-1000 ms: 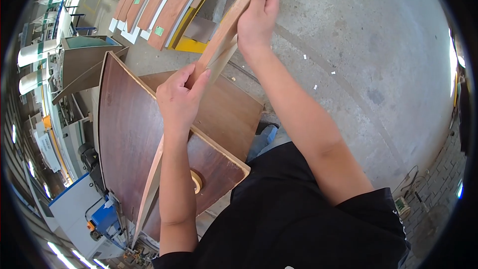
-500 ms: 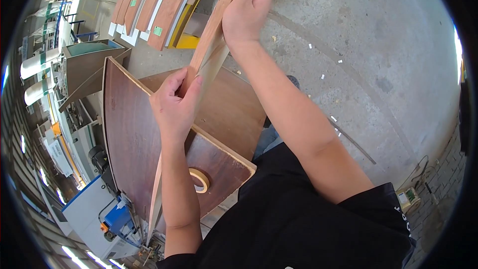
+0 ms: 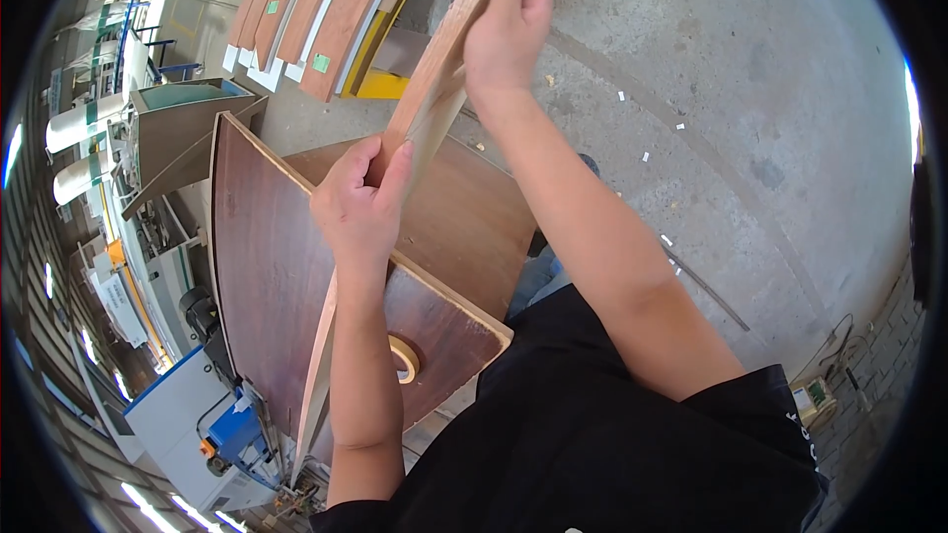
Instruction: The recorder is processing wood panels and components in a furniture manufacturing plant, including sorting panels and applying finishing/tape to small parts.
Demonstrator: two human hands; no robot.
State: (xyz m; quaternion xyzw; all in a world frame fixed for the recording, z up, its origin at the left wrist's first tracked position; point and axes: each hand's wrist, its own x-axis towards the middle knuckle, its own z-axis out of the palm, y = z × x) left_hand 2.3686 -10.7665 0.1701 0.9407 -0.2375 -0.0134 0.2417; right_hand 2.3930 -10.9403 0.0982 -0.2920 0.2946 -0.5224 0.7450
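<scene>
A long narrow wooden board (image 3: 434,64) slants from the upper middle of the view down under my left forearm to the lower left. My left hand (image 3: 357,202) is closed around its middle stretch, thumb on one side and fingers on the other. At the board's far end is my right hand (image 3: 509,44), its fingers curled and thumb extended along the tip. What the right fingertips pinch is too small to make out. Below the board stands a dark brown curved wooden panel structure (image 3: 267,227). A tan roll of tape (image 3: 414,359) lies on it, partly covered by my left forearm.
Several curved reddish boards (image 3: 341,15) rest on a yellow stand (image 3: 380,85) at the far left. A grey-brown bin (image 3: 188,128) and a white-and-blue machine (image 3: 237,439) are on the left. Small white scraps and a thin rod (image 3: 711,294) lie on the concrete floor (image 3: 780,99).
My right hand has come slightly nearer and to the right at the board's end. My left hand keeps its hold, shifting a little right in view with the board.
</scene>
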